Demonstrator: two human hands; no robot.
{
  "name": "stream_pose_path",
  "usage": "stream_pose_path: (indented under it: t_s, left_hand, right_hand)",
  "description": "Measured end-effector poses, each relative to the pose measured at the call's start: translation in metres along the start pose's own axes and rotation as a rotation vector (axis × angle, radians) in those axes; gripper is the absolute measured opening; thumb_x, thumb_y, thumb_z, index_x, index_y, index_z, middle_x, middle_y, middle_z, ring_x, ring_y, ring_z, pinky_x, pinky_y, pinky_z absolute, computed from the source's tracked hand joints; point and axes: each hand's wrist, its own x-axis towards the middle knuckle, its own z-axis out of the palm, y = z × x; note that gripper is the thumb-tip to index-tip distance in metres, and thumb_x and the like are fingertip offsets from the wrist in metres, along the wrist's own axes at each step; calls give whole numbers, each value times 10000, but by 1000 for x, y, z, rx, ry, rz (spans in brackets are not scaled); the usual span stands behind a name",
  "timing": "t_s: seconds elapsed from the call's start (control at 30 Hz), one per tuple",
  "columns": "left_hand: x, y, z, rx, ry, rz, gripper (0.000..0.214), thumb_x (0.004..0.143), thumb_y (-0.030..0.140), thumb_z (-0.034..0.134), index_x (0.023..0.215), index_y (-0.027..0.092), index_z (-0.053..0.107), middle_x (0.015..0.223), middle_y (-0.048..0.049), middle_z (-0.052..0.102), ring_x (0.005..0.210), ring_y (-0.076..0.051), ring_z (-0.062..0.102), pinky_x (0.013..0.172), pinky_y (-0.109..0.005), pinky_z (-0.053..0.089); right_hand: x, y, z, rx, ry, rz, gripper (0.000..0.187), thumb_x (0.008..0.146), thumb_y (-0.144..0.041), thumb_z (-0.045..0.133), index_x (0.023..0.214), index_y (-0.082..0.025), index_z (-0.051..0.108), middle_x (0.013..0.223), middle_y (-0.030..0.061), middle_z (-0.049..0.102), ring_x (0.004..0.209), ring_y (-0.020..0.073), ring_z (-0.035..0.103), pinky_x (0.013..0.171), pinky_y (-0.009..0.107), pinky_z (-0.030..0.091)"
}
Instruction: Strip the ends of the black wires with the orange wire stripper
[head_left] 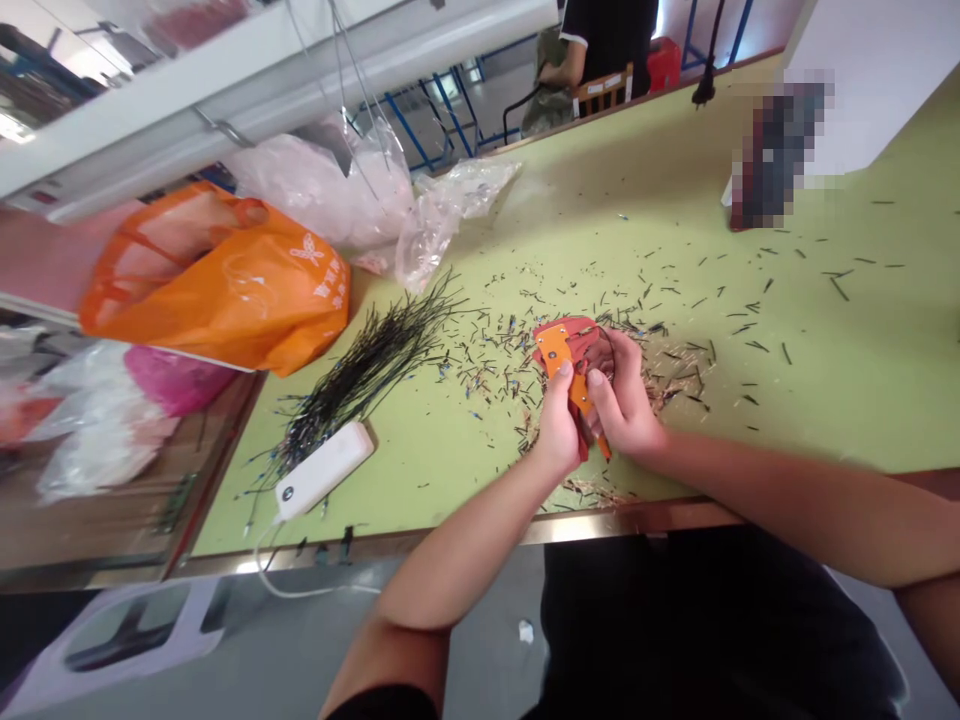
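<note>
Both of my hands close around a red and orange hand tool (pixel 564 350), a wire stripper by its look, held just above the green table (pixel 825 380). My left hand (pixel 559 425) grips it from the left, thumb up against the orange handle. My right hand (pixel 626 395) wraps its fingers over the right side. Short cut wire bits and stripped insulation (pixel 495 360) lie scattered under and around the tool. A bundle of thin black wires (pixel 360 375) lies to the left.
A white power bank (pixel 324 482) with a cable rests on the wire bundle's near end. An orange plastic bag (pixel 225 280) and clear bags (pixel 420 215) sit at the far left. Another person (pixel 600 45) stands beyond the table's far edge.
</note>
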Motion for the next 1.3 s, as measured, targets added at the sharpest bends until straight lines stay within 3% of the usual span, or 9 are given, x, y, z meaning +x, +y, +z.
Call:
stream_pose_path:
  t_s: [0.17, 0.37, 0.6, 0.67, 0.8, 0.9, 1.03, 1.13, 1.3]
  left_hand:
    - [4, 16, -6, 15, -143, -121, 676, 966, 777, 515, 597, 212, 507, 421, 37, 397, 348, -105, 419, 392, -242, 353]
    - [4, 24, -15, 19, -189, -219, 728, 1018, 785, 385, 632, 196, 571, 452, 28, 451, 346, -115, 449, 424, -263, 431]
    - [4, 29, -15, -24, -287, -242, 794, 1056, 742, 242, 679, 179, 657, 510, -4, 494, 411, -131, 509, 479, -290, 493]
    - [6, 39, -18, -73, -242, -193, 791, 1062, 732, 236, 674, 183, 652, 521, -6, 500, 421, -124, 505, 481, -284, 486]
    - [12, 70, -30, -247, 3, 61, 776, 1079, 703, 199, 656, 196, 606, 519, 20, 467, 427, -95, 475, 490, -255, 471]
    - [14, 81, -34, -190, 0, 42, 739, 1075, 697, 221, 689, 200, 609, 541, 7, 501, 468, -120, 523, 522, -287, 502]
    - [8, 70, -29, -87, -193, -130, 699, 1034, 741, 325, 754, 190, 649, 601, -33, 592, 529, -158, 595, 574, -324, 545]
    - [4, 58, -28, -5, -328, -252, 702, 1003, 773, 379, 790, 171, 671, 647, -61, 641, 590, -194, 660, 653, -377, 598]
    - [1, 49, -34, 104, -402, -357, 694, 943, 840, 453, 799, 182, 622, 649, -71, 642, 753, -275, 748, 777, -456, 638]
  right_hand:
    - [17, -7, -7, 85, 0, 181, 364, 1111, -567, 462, 1361, -311, 528, 952, 58, 630, 783, 223, 654, 677, 401, 592]
    - [42, -9, -23, 129, 110, 187, 384, 1081, -611, 540, 944, -256, 588, 698, -26, 482, 630, 150, 476, 610, 329, 436]
    - [46, -16, -34, 187, 114, 220, 421, 1035, -646, 609, 883, -256, 570, 675, -29, 450, 601, 142, 403, 547, 315, 372]
    - [52, -13, -46, 229, 135, 263, 383, 1035, -621, 624, 899, -266, 579, 673, -31, 435, 581, 142, 390, 522, 314, 359]
    - [69, 1, -73, 229, 280, 332, 352, 1031, -618, 617, 916, -287, 582, 679, -31, 387, 533, 142, 304, 464, 324, 290]
    - [73, 6, -76, 211, 193, 344, 357, 1028, -631, 613, 929, -288, 596, 669, -33, 388, 533, 143, 297, 460, 319, 267]
    - [66, -2, -61, 279, -4, 347, 398, 987, -667, 667, 957, -271, 647, 621, -58, 385, 525, 130, 288, 466, 295, 251]
    - [60, -8, -50, 323, -121, 320, 436, 950, -677, 713, 892, -249, 647, 637, -58, 427, 558, 119, 361, 521, 290, 338]
    - [55, -8, -43, 256, -280, 258, 442, 978, -648, 687, 864, -221, 668, 823, 6, 653, 773, 155, 591, 763, 330, 511]
